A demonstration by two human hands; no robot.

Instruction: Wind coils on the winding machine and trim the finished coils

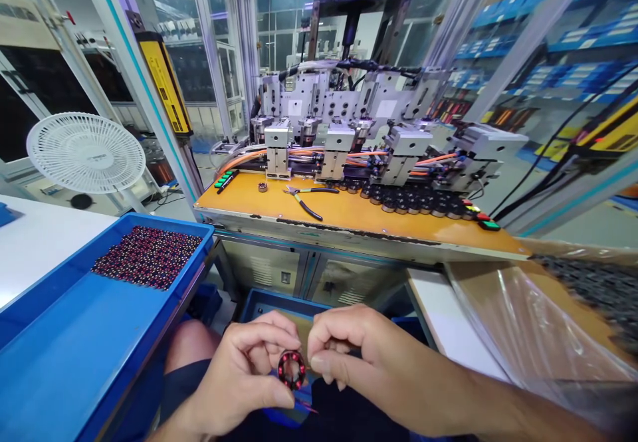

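My left hand (244,372) holds a small ring-shaped motor stator (300,377) with red windings between thumb and fingers, its open face turned toward me. Just to the right of it is my right hand (369,349), thumb and forefinger pinched together close to the stator's edge. Whatever those fingertips may hold is too small or hidden to make out. Below the stator a thin reddish strand and a blue surface show over my lap. Both hands are in front of the bench, above a blue bin (249,306) partly hidden behind them.
A blue tray (74,335) with many small red-and-black parts stands left. On the orange bench (239,199) lie cutting pliers (304,203), a single stator (262,187) and rows of black parts (423,201) before a machine (339,143). A plastic-lined box (518,309) is right, a fan (87,153) left.
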